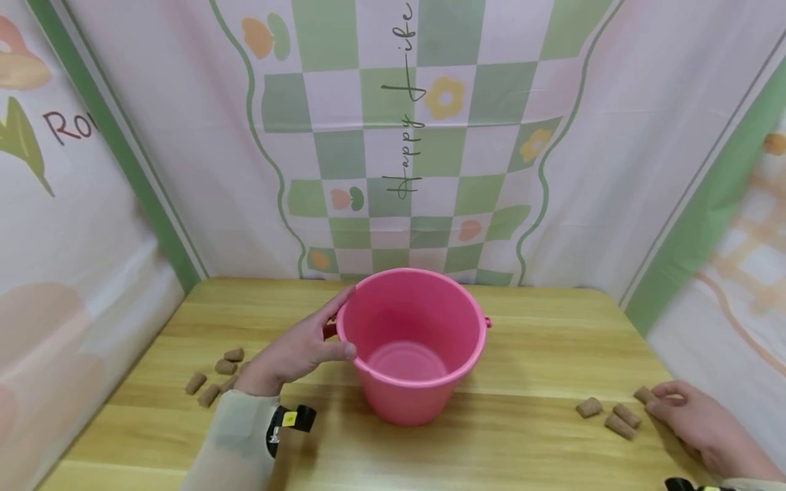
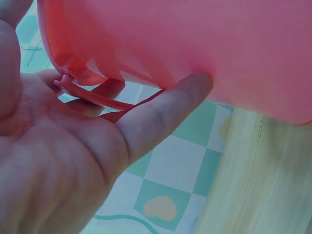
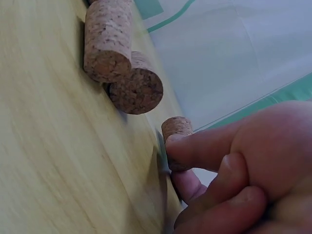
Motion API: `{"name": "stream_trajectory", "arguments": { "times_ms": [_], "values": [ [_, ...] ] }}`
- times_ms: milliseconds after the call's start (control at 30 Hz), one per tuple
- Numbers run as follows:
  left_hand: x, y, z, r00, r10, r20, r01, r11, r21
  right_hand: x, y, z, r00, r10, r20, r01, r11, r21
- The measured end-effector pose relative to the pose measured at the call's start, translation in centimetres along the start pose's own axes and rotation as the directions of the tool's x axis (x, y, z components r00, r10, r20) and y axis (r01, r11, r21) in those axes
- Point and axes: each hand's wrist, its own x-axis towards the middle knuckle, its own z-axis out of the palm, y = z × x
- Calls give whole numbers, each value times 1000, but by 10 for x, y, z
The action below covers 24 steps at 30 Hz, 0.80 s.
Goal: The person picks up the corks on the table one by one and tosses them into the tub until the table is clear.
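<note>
A pink plastic bucket (image 1: pixel 410 402) stands on the wooden table, its mouth facing up. My left hand (image 1: pixel 301 358) holds the bucket's left side, thumb at the near rim and fingers around toward the back. In the left wrist view, one finger presses straight against the outer wall (image 2: pixel 253 53), and the handle (image 2: pixel 100 100) passes in front of other fingers. At the table's right, my right hand (image 1: pixel 700 423) pinches a cork (image 1: pixel 645 394) between thumb and finger. Beside it lie three more corks, one of them the nearest cork (image 3: pixel 108 41) in the right wrist view.
Several corks (image 1: pixel 209 394) lie on the left of the table (image 1: pixel 522 436), some partly hidden by my left arm. A checked curtain (image 1: pixel 393 136) hangs behind the table, with printed cloth along both sides.
</note>
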Motion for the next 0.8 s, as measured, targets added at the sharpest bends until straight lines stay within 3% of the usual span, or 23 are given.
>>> {"name": "stream_trajectory", "arguments": {
  "times_ms": [267, 567, 800],
  "values": [
    [0, 0, 0, 1000, -1, -4, 1, 1000, -14, 2, -1, -3, 998, 51, 27, -53, 996, 78],
    [0, -1, 1, 1000, 6, -2, -6, 1000, -25, 3, -1, -2, 996, 84, 14, -84, 994, 72],
    [0, -1, 1, 1000, -2, -3, 2, 999, -35, 2, 1, -2, 999, 43, -26, -41, 996, 75]
  ]
}}
